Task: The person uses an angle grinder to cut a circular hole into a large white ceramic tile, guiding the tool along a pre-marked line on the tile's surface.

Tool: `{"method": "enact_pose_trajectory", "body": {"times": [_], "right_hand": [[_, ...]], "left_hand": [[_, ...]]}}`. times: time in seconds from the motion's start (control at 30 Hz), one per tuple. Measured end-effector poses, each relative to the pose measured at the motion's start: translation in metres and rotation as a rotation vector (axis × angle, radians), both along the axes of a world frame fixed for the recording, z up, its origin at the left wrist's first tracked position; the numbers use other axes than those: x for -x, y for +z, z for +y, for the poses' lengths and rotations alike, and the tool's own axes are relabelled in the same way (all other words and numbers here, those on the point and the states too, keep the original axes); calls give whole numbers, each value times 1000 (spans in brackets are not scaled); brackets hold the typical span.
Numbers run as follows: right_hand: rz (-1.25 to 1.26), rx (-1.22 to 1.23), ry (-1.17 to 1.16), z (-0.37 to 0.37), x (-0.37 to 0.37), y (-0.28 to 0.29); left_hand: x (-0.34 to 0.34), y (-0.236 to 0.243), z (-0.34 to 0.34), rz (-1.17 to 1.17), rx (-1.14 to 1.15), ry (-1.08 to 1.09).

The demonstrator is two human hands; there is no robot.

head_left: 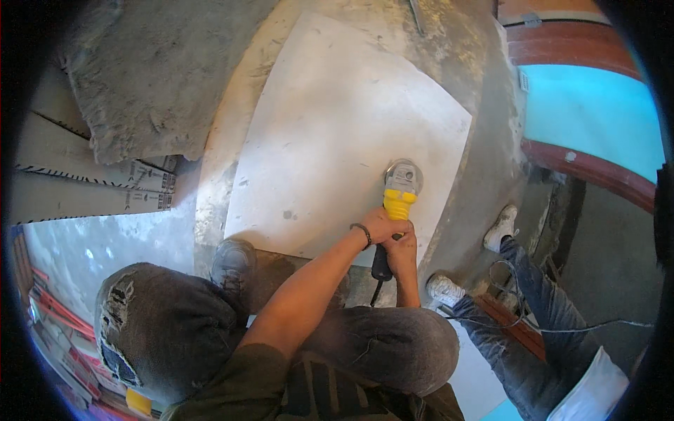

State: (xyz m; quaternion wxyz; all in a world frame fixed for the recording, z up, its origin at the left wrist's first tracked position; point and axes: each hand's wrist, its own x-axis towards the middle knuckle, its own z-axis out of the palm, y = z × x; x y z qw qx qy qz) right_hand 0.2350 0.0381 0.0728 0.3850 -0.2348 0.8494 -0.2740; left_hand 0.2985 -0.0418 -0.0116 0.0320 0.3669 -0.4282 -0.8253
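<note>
My left hand (385,223), with a dark bracelet at the wrist, is closed on the yellow body of a grey-headed angle grinder (400,198). Just below it, my right hand (401,250) is also closed on the grinder, beside its black rear end with a cord running down from it. The grinder's round head lies over the right part of a large white sheet (316,119) on the concrete floor; whether it touches the sheet I cannot tell.
A dusty grey slab (133,77) and printed boards (84,196) lie at left. At right, a person's legs in jeans and white shoes (533,330) are near a cable (611,324); a turquoise panel with red borders (590,112) is beyond. My shoe (232,277) is near the sheet's lower-left corner.
</note>
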Motion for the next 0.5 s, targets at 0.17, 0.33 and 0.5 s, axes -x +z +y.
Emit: {"method": "enact_pose_trajectory", "body": {"times": [0.17, 0.33, 0.5], "right_hand": [[1, 12, -1, -2, -1, 2], [40, -8, 15, -6, -6, 10], [-63, 92, -71, 6, -9, 1]], "left_hand": [[-1, 1, 0, 40, -15, 33], [-6, 7, -4, -12, 7, -28], [-13, 28, -11, -10, 106, -42]]}}
